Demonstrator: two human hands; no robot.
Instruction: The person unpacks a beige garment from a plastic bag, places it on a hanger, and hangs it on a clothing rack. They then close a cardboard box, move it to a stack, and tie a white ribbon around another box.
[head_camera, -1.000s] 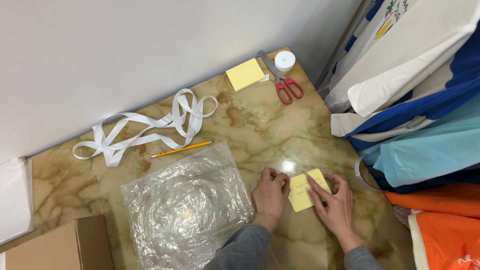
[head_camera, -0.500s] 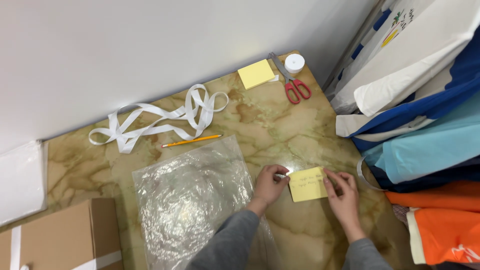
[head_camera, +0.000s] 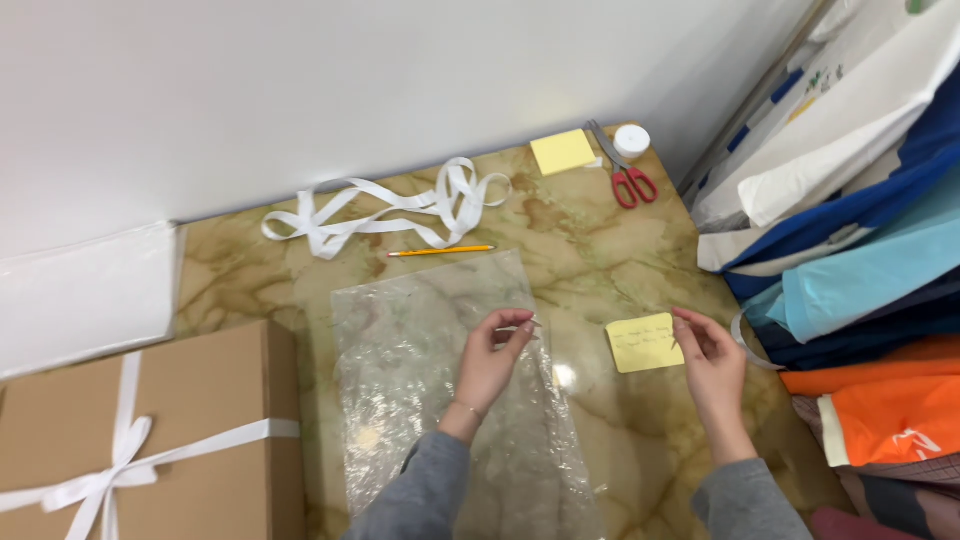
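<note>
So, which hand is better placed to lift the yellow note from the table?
The right hand. Its fingers already touch the edge of the yellow note, while the left hand is apart from it, over the clear plastic sheet.

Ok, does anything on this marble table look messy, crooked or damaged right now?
Nothing looks damaged or spilled. The white ribbon lies in a loose tangle near the wall, and the clear plastic sheet is crinkled and sits askew. The right hand holds the yellow sticky note by its edge; the left hand hovers over the sheet.
</note>
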